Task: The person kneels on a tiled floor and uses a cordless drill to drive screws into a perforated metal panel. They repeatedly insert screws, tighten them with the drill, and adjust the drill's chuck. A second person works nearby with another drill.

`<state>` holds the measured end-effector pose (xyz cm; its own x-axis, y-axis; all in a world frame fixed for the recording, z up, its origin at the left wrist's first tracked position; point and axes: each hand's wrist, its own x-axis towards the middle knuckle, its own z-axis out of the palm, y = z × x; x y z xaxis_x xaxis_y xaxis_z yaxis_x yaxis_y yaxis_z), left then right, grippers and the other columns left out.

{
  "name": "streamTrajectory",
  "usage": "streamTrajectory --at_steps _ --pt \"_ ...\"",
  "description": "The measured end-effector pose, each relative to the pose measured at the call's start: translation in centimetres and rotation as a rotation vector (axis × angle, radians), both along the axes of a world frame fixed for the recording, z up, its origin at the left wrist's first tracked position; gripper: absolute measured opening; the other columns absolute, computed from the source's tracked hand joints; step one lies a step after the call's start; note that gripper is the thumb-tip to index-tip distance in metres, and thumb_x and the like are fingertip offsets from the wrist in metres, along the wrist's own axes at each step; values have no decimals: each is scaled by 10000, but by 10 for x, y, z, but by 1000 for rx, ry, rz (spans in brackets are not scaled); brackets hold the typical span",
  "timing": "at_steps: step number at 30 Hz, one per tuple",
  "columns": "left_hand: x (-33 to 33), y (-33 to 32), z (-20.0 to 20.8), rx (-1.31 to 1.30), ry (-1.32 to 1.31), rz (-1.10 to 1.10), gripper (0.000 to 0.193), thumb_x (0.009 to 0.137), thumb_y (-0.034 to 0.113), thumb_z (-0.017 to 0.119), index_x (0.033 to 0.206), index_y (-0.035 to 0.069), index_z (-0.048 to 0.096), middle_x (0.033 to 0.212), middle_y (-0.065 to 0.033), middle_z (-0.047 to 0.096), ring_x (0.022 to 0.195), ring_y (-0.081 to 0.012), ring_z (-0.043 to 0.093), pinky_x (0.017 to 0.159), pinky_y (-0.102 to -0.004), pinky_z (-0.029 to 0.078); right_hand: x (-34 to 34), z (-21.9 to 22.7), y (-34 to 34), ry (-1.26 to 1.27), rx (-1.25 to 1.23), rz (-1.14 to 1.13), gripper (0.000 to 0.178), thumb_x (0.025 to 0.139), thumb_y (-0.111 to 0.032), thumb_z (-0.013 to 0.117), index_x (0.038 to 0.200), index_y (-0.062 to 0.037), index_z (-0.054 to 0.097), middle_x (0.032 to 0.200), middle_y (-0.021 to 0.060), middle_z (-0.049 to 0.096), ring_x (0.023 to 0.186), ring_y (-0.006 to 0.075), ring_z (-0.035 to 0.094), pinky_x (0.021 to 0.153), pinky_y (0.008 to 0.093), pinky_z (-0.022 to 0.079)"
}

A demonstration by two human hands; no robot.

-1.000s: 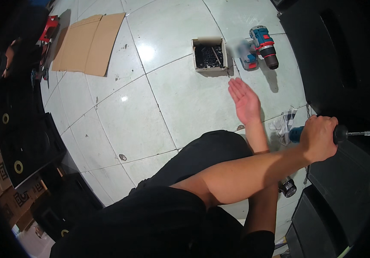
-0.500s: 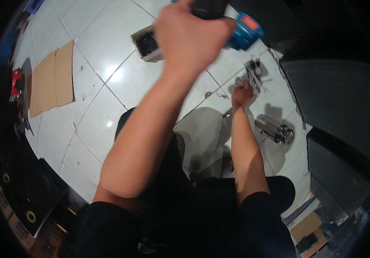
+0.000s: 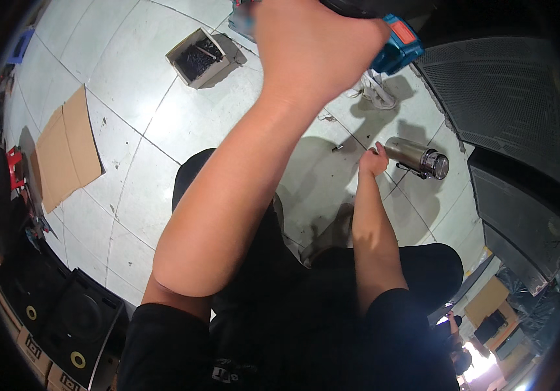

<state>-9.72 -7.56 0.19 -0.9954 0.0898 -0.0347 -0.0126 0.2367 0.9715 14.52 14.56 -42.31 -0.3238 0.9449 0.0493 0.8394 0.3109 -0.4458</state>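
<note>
My left hand (image 3: 319, 52) is raised close at the top, its fingers wrapped round the dark grip of a teal cordless drill (image 3: 400, 42). The drill's front end is partly cut off by the upper edge and hidden behind the hand. Lower and to the right, my right hand (image 3: 374, 159) hovers beside a steel thermos flask (image 3: 410, 155) lying on the tiles. Its fingers are curled together; whatever they may hold is too small to make out. A crumpled white cloth-like bundle (image 3: 379, 92) lies beyond it, partly covered by the left hand.
A small open box of black screws (image 3: 196, 58) stands on the tiled floor at the upper left. Flat cardboard (image 3: 70, 146) lies farther left. Black speakers (image 3: 81, 319) stand at lower left, large mesh-fronted cabinets (image 3: 501, 98) along the right. A tiny metal piece (image 3: 337, 148) lies mid-floor.
My right hand has moved from beside the white bundle toward me, to the thermos flask. My left hand has shifted right with the drill, uncovering the box of screws. The view has turned slightly.
</note>
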Motion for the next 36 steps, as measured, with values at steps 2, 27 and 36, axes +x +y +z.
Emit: streamTrajectory --at_steps 2,27,36 --pt "-2 -4 -5 14 -90 -53 157 691 108 704 730 -42 677 603 -139 655 567 -217 633 603 -356 499 3 -4 3 89 -73 85 311 812 -75 640 1091 -47 774 1107 207 721 976 380 686 875 459 547" --pt "-4 -20 -29 -68 179 52 279 624 173 783 869 43 746 746 -191 709 763 -392 721 734 -450 573 -185 184 -159 -348 -616 1852 414 958 -314 691 1251 -21 700 1183 173 723 1051 272 690 894 394 540" --pt "13 -4 -39 -235 320 -202 324 639 260 837 870 59 730 764 -161 710 724 -379 704 680 -421 565 -114 439 -38 127 -686 1076 199 894 -164 763 988 -3 692 784 18 685 735 94 635 662 260 503"
